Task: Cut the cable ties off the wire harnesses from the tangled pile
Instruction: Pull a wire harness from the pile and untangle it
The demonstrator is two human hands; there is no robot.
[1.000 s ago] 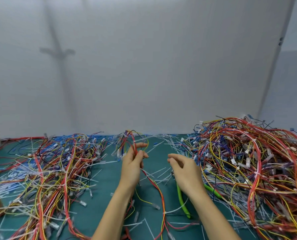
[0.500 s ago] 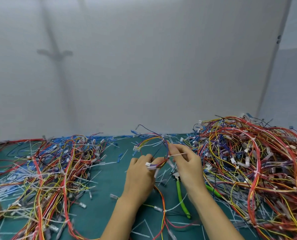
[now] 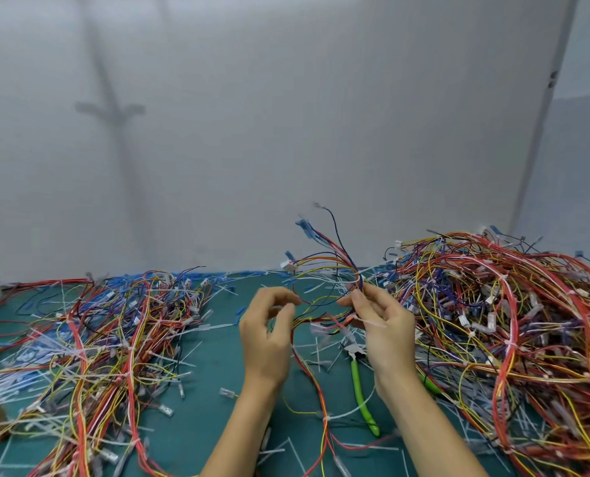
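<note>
Head view: mid-job. Tangled pile (image 3: 493, 321) fills the right of frame with ties all through it, so I'd judge most of the work is left. Loose pile (image 3: 97, 339) at left and cut scraps (image 3: 321, 352) on the mat (image 3: 200, 425) suggest a fair batch is done. Harness (image 3: 331, 270) is at centre, lifted off the mat: thin multicolour wires fanning up, white and blue connectors at the ends, one white tie (image 3: 372, 323) that looks uncut. Right hand (image 3: 386, 325) pinches the bundle between thumb and forefinger. Left hand (image 3: 269, 332) is curled beside the wires; can't tell if it grips. Cutters (image 3: 359, 383) lie on the mat below the right hand, unheld.
</note>
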